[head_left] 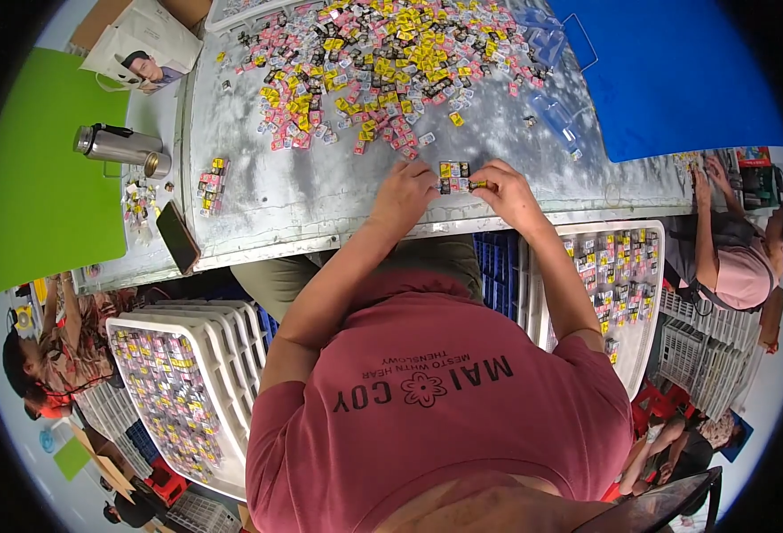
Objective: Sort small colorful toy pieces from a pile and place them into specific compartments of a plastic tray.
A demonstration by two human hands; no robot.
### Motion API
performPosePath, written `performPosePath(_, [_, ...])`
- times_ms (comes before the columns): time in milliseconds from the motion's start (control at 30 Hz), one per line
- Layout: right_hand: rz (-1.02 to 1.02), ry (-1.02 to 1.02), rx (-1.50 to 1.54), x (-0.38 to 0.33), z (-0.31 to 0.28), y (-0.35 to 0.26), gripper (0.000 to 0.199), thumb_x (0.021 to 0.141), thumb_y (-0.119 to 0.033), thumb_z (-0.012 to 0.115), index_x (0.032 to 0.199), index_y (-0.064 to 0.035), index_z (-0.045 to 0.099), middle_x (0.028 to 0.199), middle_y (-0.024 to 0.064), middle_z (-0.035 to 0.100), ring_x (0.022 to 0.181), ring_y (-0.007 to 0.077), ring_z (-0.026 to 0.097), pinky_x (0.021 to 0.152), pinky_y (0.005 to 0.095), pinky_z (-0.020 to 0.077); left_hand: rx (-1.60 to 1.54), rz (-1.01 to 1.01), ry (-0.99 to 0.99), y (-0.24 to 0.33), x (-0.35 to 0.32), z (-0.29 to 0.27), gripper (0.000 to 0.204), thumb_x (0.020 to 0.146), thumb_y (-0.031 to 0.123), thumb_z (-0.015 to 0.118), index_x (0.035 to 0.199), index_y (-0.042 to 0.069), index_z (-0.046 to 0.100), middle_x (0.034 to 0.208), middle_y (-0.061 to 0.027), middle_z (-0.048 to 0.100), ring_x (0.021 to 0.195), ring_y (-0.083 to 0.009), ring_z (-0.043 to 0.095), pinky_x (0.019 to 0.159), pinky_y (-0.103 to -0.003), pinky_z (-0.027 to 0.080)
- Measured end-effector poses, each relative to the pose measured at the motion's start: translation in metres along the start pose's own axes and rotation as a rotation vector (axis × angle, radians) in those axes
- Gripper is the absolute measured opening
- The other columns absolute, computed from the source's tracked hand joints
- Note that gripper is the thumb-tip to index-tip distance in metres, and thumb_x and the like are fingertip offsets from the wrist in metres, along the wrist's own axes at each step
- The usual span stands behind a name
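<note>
Close to the table's front edge lies a small flat block of little printed pieces (453, 169) in yellow, black, white and pink. My left hand (405, 195) is closed at the block's left edge, its fingertips bent together against it. On the other side, my right hand (507, 192) pinches a small yellow-and-black piece (478, 185) at the block's right edge. Beyond both hands spreads a big loose heap of similar small pieces (382, 80), pink, yellow, black and clear. Another joined block of pieces (213, 186) lies to the left.
The grey metal table (267, 191) holds a steel flask (125, 142), a phone (178, 237) and a white bag (147, 53). Green (31, 178) and blue (675, 80) boards flank it. Filled white trays (165, 400) stand at my left, another tray (618, 266) at my right. Co-workers sit on both sides.
</note>
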State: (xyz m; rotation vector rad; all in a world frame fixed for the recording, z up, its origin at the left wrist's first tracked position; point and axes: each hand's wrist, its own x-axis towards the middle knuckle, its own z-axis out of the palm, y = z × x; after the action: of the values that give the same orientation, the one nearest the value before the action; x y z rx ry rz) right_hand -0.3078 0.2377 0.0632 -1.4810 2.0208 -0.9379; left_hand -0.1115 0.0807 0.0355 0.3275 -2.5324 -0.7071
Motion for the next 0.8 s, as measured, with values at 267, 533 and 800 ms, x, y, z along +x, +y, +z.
performPosePath(267, [-0.006,0.023,0.098,-0.002,0.003,0.013,0.015,0.085,0.003,0.077,0.099,-0.0011,0.073,0.095,0.0055,0.064,0.078,0.0151,0.063,0.069,0.0292,0.0505,0.033,0.067,0.025,-0.006,-0.001,0.005,0.022,0.079,0.019,0.081,0.094,0.005,0.071,0.103,-0.0097,0.069,0.097,-0.0331,0.063,0.087,-0.043,0.053])
performPosePath(533, [-0.022,0.088,0.087,-0.003,0.011,0.004,0.013,0.085,-0.005,0.079,0.098,-0.0035,0.075,0.093,0.0087,0.064,0.076,0.0218,0.067,0.068,0.0342,0.0537,0.045,-0.021,0.070,0.006,-0.002,0.010,0.022,0.082,0.018,0.080,0.097,0.004,0.071,0.103,-0.0118,0.067,0.098,-0.0341,0.063,0.087,-0.044,0.053])
performPosePath(800, [-0.073,0.106,0.044,-0.010,0.015,0.009,0.015,0.087,-0.005,0.078,0.102,-0.0044,0.076,0.096,0.0082,0.064,0.078,0.0221,0.066,0.069,0.0338,0.0539,-0.047,-0.053,0.119,0.007,-0.014,0.016,0.030,0.085,0.012,0.077,0.111,0.000,0.069,0.113,-0.0137,0.066,0.102,-0.0355,0.063,0.092,-0.044,0.053])
